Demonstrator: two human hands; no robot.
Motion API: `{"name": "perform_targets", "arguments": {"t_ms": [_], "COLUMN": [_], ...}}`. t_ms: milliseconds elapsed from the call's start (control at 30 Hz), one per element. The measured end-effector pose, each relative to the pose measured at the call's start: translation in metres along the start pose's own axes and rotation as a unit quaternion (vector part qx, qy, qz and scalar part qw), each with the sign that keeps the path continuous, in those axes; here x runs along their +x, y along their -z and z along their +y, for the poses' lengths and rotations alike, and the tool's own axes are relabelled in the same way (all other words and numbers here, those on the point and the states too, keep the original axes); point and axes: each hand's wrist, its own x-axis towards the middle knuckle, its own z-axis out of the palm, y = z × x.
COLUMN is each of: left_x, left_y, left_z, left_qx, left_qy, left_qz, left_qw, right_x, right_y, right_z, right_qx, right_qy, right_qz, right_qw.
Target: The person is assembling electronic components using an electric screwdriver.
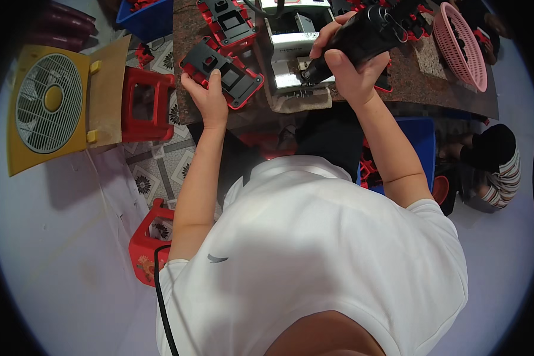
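Observation:
My left hand [207, 101] grips the near left side of a black and red plastic part [237, 80], its thumb lying on the top face. That part rests at the table's near edge or just above it; I cannot tell which. In my right hand [359, 80] is a black electric screwdriver [365, 35], fingers wrapped round its body. The tool tilts down to the left. Its tip is at the front of a white screw feeder [288, 50], and whether it touches is unclear. Another black and red part [226, 22] lies just behind the one I hold.
A pink basket [457, 47] stands at the table's right end, by more red and black parts [418, 24]. A yellow fan [50, 98] and red stools [142, 237] are to the left. Under the table is a blue bin [418, 142]. Another person [498, 166] sits at the right.

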Motion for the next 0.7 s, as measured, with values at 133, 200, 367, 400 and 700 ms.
{"name": "perform_targets", "arguments": {"t_ms": [133, 200, 367, 400, 700], "left_x": [0.001, -0.001, 0.002, 0.002, 0.005], "left_y": [0.0, 0.002, 0.0, -0.001, 0.01], "left_z": [-0.004, 0.002, -0.005, -0.002, -0.01], "left_qx": [0.003, -0.001, -0.004, 0.009, 0.09], "left_qy": [-0.008, -0.007, -0.032, -0.039, -0.103], "left_qz": [-0.008, -0.005, -0.002, 0.003, -0.055], "left_qw": [1.0, 1.0, 0.999, 0.999, 0.989], "right_x": [0.015, 0.026, 0.024, 0.023, 0.01], "right_y": [-0.002, -0.013, -0.08, -0.083, -0.11], "right_z": [-0.002, -0.011, -0.02, -0.009, 0.005], "right_qx": [-0.058, 0.016, 0.163, 0.137, 0.07], "right_qy": [-0.085, -0.131, -0.077, -0.035, -0.053], "right_qz": [0.01, -0.003, 0.113, 0.083, -0.002], "right_qw": [0.995, 0.991, 0.977, 0.986, 0.996]}}
